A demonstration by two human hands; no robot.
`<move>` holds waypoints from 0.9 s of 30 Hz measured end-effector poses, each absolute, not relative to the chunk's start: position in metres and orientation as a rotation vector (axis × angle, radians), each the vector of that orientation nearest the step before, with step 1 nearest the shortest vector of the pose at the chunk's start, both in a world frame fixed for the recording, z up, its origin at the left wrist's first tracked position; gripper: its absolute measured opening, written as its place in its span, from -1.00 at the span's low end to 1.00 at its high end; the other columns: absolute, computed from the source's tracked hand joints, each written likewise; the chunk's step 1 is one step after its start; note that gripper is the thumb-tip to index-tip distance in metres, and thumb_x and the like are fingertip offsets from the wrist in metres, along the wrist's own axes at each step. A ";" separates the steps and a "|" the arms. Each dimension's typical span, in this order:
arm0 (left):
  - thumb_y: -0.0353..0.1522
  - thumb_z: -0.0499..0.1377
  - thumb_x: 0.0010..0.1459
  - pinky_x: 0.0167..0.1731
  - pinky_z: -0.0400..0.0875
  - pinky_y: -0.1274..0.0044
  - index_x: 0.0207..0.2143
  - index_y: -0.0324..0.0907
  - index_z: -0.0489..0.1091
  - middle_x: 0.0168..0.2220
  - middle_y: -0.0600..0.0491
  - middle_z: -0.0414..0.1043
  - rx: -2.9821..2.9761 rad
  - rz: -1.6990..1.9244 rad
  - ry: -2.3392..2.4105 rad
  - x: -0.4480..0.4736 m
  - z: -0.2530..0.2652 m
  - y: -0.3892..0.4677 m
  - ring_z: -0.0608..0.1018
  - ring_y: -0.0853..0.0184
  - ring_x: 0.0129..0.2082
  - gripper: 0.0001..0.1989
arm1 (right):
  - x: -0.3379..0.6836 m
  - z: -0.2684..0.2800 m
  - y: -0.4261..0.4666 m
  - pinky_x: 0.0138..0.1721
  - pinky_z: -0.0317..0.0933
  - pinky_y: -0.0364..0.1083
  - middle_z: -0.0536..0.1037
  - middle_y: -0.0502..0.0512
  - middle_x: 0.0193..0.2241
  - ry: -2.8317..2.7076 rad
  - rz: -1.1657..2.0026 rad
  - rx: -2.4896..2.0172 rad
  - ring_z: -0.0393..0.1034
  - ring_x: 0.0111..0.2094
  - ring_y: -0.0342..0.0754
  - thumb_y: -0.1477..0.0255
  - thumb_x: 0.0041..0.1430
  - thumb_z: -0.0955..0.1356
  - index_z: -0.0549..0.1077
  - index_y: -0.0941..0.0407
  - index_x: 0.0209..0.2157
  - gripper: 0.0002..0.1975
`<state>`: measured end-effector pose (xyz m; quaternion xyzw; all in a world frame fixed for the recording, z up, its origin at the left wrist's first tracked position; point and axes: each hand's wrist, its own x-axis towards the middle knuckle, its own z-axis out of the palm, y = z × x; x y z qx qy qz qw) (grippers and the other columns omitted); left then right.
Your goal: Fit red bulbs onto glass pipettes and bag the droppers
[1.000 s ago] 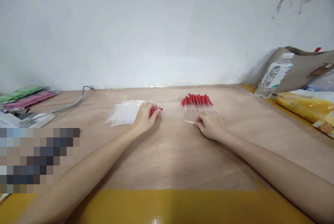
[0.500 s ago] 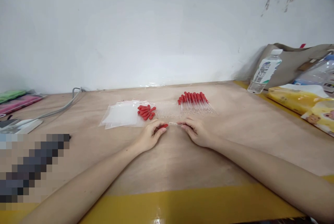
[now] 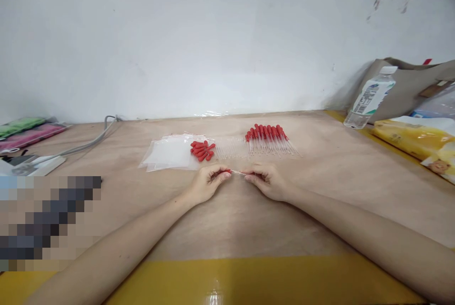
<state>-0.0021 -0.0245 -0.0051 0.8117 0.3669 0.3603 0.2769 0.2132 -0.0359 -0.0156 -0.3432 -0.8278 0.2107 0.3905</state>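
Note:
My left hand (image 3: 207, 183) pinches a small red rubber bulb (image 3: 226, 171) at its fingertips. My right hand (image 3: 267, 181) holds a thin clear glass tube (image 3: 239, 172), whose end meets the bulb between the two hands. Behind them lie a loose heap of red bulbs (image 3: 202, 150), a row of bare glass tubes (image 3: 231, 148), and a row of droppers with red bulbs fitted (image 3: 269, 138). A stack of clear plastic bags (image 3: 167, 154) lies left of the bulbs.
A water bottle (image 3: 369, 98) leans against a grey bag (image 3: 412, 85) at the back right, with a yellow pack (image 3: 408, 138) beside it. A grey cable (image 3: 85, 144) and green and pink packs (image 3: 28, 130) sit at the left. Yellow tape (image 3: 249, 279) edges the table front.
My left hand left the bulb heap with one bulb and came toward me. My right hand brought a glass tube in from the right, and the two parts now meet between the hands.

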 end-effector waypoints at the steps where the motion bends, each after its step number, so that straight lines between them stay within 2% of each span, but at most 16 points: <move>1: -0.28 0.06 0.14 -0.40 0.31 0.56 -0.33 -0.22 0.41 -0.43 0.05 0.42 2.163 0.952 0.982 -0.002 -0.005 -0.025 0.43 0.38 -0.42 -0.78 | 0.213 -0.015 -0.035 -0.37 0.23 -0.15 0.51 0.06 -0.38 -2.105 0.558 -0.861 0.36 -0.39 -0.14 0.41 0.17 0.23 0.47 0.09 -0.21 -0.77; 8: -0.30 0.05 0.14 -0.47 0.32 0.59 -0.32 -0.22 0.43 -0.52 0.07 0.40 2.172 0.899 0.986 -0.003 -0.007 -0.026 0.42 0.41 -0.50 -0.78 | 0.216 -0.018 -0.029 -0.43 0.17 -0.16 0.49 0.03 -0.44 -2.143 0.579 -0.820 0.32 -0.45 -0.15 0.41 0.17 0.22 0.48 0.07 -0.22 -0.76; 11: -0.32 0.04 0.15 -0.47 0.32 0.59 -0.29 -0.23 0.43 -0.53 0.08 0.40 2.200 0.866 0.961 -0.004 -0.007 -0.027 0.43 0.41 -0.51 -0.78 | 0.219 -0.016 -0.027 -0.35 0.12 -0.13 0.47 0.00 -0.47 -2.229 0.522 -0.849 0.30 -0.46 -0.17 0.43 0.17 0.23 0.49 0.05 -0.22 -0.77; 15: -0.31 0.04 0.16 -0.40 0.33 0.58 -0.31 -0.19 0.45 -0.43 0.05 0.47 2.348 0.791 0.936 -0.003 -0.008 -0.028 0.46 0.39 -0.45 -0.78 | 0.223 -0.008 -0.028 -0.24 0.00 -0.06 0.49 -0.04 -0.48 -2.388 0.258 -0.920 0.27 -0.50 -0.19 0.45 0.16 0.25 0.50 0.02 -0.27 -0.80; 20: -0.28 0.05 0.16 -0.39 0.33 0.56 -0.29 -0.18 0.45 -0.42 0.04 0.47 2.458 0.825 1.055 -0.001 -0.009 -0.027 0.47 0.36 -0.42 -0.78 | 0.217 -0.008 -0.035 -0.35 -0.07 -0.06 0.47 0.07 -0.46 -2.392 -0.201 -0.956 0.19 -0.53 -0.17 0.50 0.16 0.20 0.49 0.09 -0.27 -0.75; 23: -0.27 0.09 0.13 -0.40 0.34 0.54 -0.27 -0.17 0.45 -0.40 0.03 0.47 2.459 0.882 1.052 -0.001 -0.007 -0.027 0.47 0.35 -0.42 -0.79 | 0.216 -0.012 -0.035 -0.35 -0.02 -0.07 0.45 0.09 -0.45 -2.367 -0.154 -0.918 0.24 -0.46 -0.12 0.48 0.20 0.17 0.45 0.13 -0.27 -0.75; 27: -0.25 0.13 0.09 -0.36 0.36 0.53 -0.24 -0.16 0.45 -0.35 0.02 0.48 2.359 0.974 1.065 -0.002 -0.005 -0.027 0.48 0.35 -0.39 -0.77 | 0.222 -0.009 -0.033 -0.33 0.11 -0.11 0.44 0.09 -0.38 -2.274 0.108 -0.946 0.29 -0.36 -0.10 0.44 0.19 0.19 0.37 0.13 -0.29 -0.84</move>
